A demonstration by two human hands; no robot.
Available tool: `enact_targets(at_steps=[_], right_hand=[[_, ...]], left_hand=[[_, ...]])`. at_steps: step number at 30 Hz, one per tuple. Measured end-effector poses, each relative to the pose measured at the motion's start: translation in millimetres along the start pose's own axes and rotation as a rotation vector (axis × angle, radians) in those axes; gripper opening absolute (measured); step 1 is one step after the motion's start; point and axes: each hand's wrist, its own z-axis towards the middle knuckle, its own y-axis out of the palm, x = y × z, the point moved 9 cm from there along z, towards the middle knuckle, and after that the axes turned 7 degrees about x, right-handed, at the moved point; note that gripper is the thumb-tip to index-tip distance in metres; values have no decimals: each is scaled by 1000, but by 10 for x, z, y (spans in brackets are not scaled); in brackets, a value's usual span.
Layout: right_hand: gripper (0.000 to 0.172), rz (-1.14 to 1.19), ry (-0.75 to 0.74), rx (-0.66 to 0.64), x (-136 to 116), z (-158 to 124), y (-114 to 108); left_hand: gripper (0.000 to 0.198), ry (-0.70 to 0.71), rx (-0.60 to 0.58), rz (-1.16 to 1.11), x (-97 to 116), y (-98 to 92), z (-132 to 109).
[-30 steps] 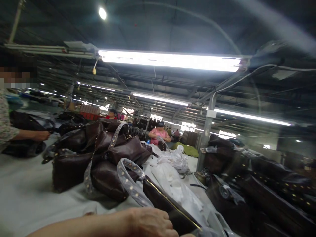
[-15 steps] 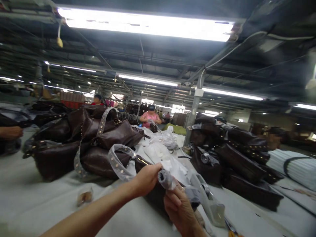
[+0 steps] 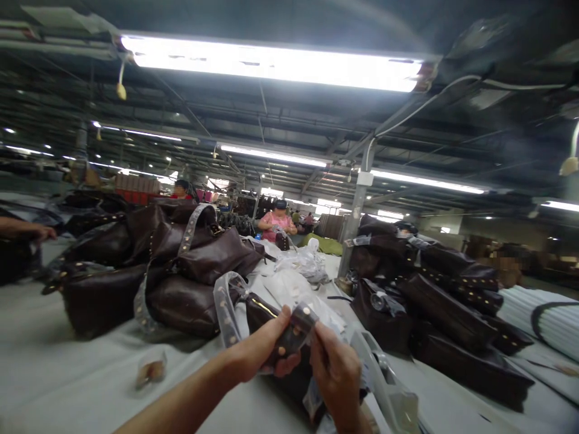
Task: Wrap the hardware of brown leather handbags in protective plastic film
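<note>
A dark brown strap with gold studs (image 3: 296,328) lies across the fingers of my left hand (image 3: 257,352), its thumb pressed on top. My right hand (image 3: 337,367) pinches the far end of that strap, where clear plastic film shows. Beneath both hands is a dark brown handbag (image 3: 260,313) with a gold zip line, partly hidden by my arms. Its other strap (image 3: 221,304), wrapped in clear film, arches up left of my hands.
Brown handbags are piled at left (image 3: 181,301) and right (image 3: 452,325). White crumpled wrapping (image 3: 298,265) lies ahead, with a pale plastic tray (image 3: 400,401) at my right. A small plastic packet (image 3: 151,371) rests at left. Co-workers (image 3: 278,223) sit beyond; another person's hand (image 3: 43,232) is far left.
The film-wrapped strap end, rolled between my hands before, now lies flatter with its studs showing. My left hand has turned under it, and my right hand has shifted slightly to its right edge.
</note>
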Motion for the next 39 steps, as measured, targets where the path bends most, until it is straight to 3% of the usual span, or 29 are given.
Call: enact_targets(at_steps=[2, 4, 6, 8, 11, 14, 17, 19, 21, 25, 28, 32, 39], right_hand=[[20, -133, -284, -43, -216, -16, 15], [25, -208, -455, -84, -317, -58, 48], [29, -226, -515, -118, -320, -92, 72], [30, -163, -473, -151, -263, -114, 80], [23, 57, -106, -251, -4, -136, 144], [17, 404, 594, -274, 381, -351, 256], [32, 832, 1248, -202, 477, -728, 386], [35, 1036, 1455, -215, 382, -835, 429], [36, 1139, 1526, -264, 298, -855, 422], [44, 1194, 1586, -289, 220, -899, 437], [45, 1123, 1557, -62, 314, -900, 444], [37, 1044, 1343, 207, 397, -778, 406], [25, 885, 1039, 279, 473, -717, 370]], left_hand=[[79, -103, -9, 18, -67, 10, -6], [84, -155, 14, 63, -100, -3, -12], [83, -165, 46, 113, -119, -16, -5], [77, -117, 85, 141, -104, -33, 23], [57, 58, 177, 232, 12, -121, 57], [33, 263, 263, 558, 189, -221, 18], [22, 403, 180, 925, 268, -153, -47], [27, 408, 49, 1040, 215, -74, -81], [32, 398, -26, 1089, 176, -33, -111], [37, 406, -61, 1106, 186, 4, -132], [35, 416, -40, 1018, 243, 30, -119], [18, 416, 54, 846, 356, 51, -103], [19, 260, -9, 240, 299, 157, -86]])
